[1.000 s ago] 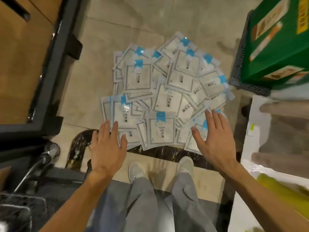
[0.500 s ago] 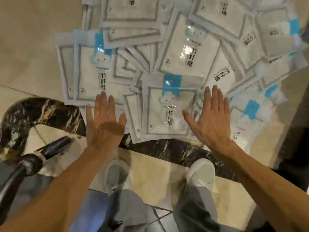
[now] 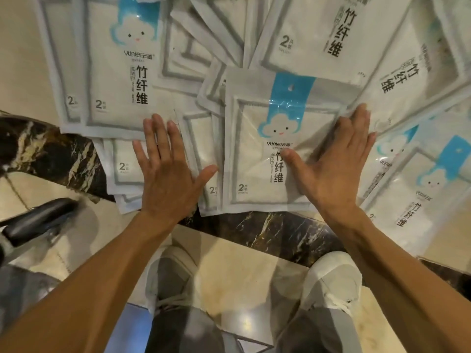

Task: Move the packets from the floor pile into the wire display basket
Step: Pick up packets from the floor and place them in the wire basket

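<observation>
- We see the pile of packets (image 3: 254, 59) spread over the floor (image 3: 20, 59), filling the upper part of the view, the packets overlapping at many angles.
- Nearest us lies the front packet (image 3: 254, 159), flat and face up, with a blue strip and a cloud face; its lower edge reaches the dark marble band (image 3: 51, 154) in the floor.
- Our left hand (image 3: 165, 179) is flat, palm down, fingers straight and spread, over the packets just left of the front packet; whether it presses them or only hovers, we cannot quite tell.
- Our right hand (image 3: 334, 171) is likewise flat with fingers straight, thumb out across the front packet's print, fingertips at its right edge.
- Below the hands, two pale shoes (image 3: 331, 281) stand on the cream tile.
- A dark, blurred bar (image 3: 38, 220) crosses the left edge.
</observation>
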A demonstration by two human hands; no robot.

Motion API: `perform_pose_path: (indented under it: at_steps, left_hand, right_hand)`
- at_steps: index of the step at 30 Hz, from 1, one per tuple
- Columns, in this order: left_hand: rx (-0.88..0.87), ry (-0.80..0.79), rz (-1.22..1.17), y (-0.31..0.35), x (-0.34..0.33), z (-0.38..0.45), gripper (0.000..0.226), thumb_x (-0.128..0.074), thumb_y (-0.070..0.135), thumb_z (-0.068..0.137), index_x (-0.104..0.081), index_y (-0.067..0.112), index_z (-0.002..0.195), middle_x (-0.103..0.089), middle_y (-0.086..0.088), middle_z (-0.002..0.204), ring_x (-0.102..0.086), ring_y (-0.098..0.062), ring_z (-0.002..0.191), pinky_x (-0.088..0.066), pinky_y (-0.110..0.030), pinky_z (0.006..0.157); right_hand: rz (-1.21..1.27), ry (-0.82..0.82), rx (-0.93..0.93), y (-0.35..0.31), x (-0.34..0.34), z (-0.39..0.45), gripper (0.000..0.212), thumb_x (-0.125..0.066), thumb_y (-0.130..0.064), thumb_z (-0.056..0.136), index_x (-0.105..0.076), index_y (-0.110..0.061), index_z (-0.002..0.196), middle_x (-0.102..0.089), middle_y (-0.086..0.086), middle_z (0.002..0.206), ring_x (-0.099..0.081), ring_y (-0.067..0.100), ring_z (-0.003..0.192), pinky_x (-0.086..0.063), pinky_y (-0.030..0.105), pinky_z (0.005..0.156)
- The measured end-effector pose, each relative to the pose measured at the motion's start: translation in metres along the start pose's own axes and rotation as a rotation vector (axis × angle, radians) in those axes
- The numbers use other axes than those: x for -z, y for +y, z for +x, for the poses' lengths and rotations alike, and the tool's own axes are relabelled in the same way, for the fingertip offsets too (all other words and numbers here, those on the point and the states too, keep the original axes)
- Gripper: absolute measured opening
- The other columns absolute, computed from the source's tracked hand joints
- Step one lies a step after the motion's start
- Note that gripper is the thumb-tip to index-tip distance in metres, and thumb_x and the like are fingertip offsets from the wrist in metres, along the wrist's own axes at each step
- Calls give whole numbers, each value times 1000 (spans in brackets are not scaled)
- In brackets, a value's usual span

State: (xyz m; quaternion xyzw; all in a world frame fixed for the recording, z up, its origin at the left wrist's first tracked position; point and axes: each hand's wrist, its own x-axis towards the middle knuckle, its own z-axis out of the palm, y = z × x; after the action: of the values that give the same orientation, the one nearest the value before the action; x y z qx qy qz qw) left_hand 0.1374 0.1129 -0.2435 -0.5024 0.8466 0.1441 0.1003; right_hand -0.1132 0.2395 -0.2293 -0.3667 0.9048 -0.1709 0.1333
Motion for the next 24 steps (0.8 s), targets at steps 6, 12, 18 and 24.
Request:
perform_pose_path:
  at_steps: [6, 12, 18, 24]
  left_hand:
    - [128, 103, -322, 20, 10, 4, 50, -85, 33, 77, -58, 5, 108, -17, -20, 167, -8, -35, 156, -8, -60, 124]
    - [218, 122, -439, 27, 41, 0, 39, -88, 34, 72, -54, 23, 86, -43, -6, 138, -36, -30, 130, -21, -36, 100]
    - [459, -91, -1182, 19, 91, -13, 21, -70, 29, 77, -56, 30, 93, -66, -1, 102, -63, -20, 94, -52, -30, 78]
    - [482, -66, -1161, -9, 141, -38, 37, -66, 8, 94, -53, 21, 127, -66, 5, 112, -66, -13, 102, -54, -30, 77]
  right_hand:
    - [68, -42, -82, -7, 6, 5, 111, -69, -82, 70, -49, -1, 145, -8, 17, 170, -1, 29, 159, 7, 48, 127]
    - [292, -139, -156, -13, 31, 9, 76, -77, -60, 72, -63, -20, 134, -21, 8, 166, -14, 29, 154, -21, 53, 126]
    - [820, -135, -338, -30, 84, 8, 30, -84, -29, 83, -71, -45, 106, -53, 0, 144, -55, 21, 132, -54, 46, 105]
    - [1060, -202, -511, -44, 135, 8, 31, -66, -6, 97, -63, -7, 128, -77, 5, 115, -75, 23, 106, -63, 36, 83]
